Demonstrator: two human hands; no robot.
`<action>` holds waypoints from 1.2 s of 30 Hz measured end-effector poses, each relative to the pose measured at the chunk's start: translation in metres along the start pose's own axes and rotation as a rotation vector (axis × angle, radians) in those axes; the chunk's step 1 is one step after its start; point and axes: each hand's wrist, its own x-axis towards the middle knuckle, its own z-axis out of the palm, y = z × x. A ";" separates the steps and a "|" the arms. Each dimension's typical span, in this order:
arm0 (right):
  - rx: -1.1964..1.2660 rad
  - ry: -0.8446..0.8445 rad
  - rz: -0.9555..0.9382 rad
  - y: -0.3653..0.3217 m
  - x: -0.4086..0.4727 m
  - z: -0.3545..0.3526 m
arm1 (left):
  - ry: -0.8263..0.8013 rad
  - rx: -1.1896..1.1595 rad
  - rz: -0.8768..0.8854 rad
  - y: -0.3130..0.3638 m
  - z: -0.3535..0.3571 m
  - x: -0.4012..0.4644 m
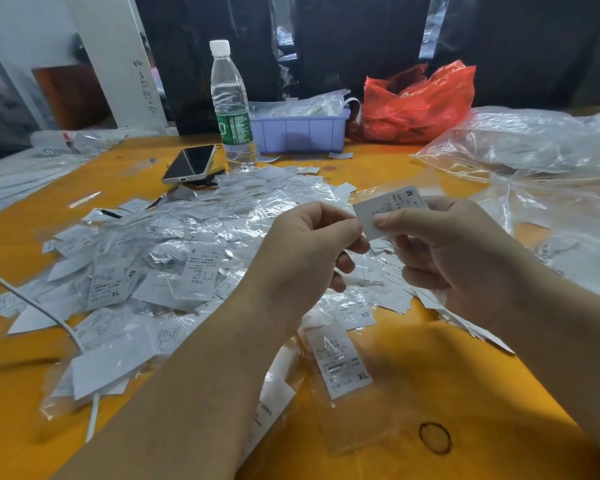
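Both hands are raised over the orange table (465, 393). My right hand (451, 251) pinches a white size label marked M (392, 206) between thumb and fingers. My left hand (302, 251) has its fingers curled, with the fingertips at the label's left edge; a thin clear plastic sleeve seems to be around the label. Under the hands spreads a pile of white size labels in clear sleeves (174, 258), marked S, XS and XL. One bagged XL label (340, 362) lies apart near the front.
A water bottle (231, 105), a phone (190, 163), a lilac plastic bin (300, 131) and a red plastic bag (416, 102) stand at the back. Large clear plastic bags (534, 157) cover the right. A white cable (39, 306) crosses the left.
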 end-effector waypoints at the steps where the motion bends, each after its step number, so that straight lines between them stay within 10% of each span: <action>1: 0.002 0.002 0.004 0.001 0.000 0.001 | -0.011 -0.016 0.000 -0.001 0.000 0.000; 18: 0.000 -0.311 0.157 -0.005 -0.007 0.002 | -0.038 -0.020 -0.001 -0.001 -0.006 0.004; 29: -0.810 -0.309 -0.062 -0.003 -0.013 0.009 | 0.514 0.442 -0.004 -0.002 -0.031 0.012; 36: -0.963 -0.419 -0.080 0.005 -0.018 0.015 | 0.431 0.556 -0.057 -0.001 -0.026 0.009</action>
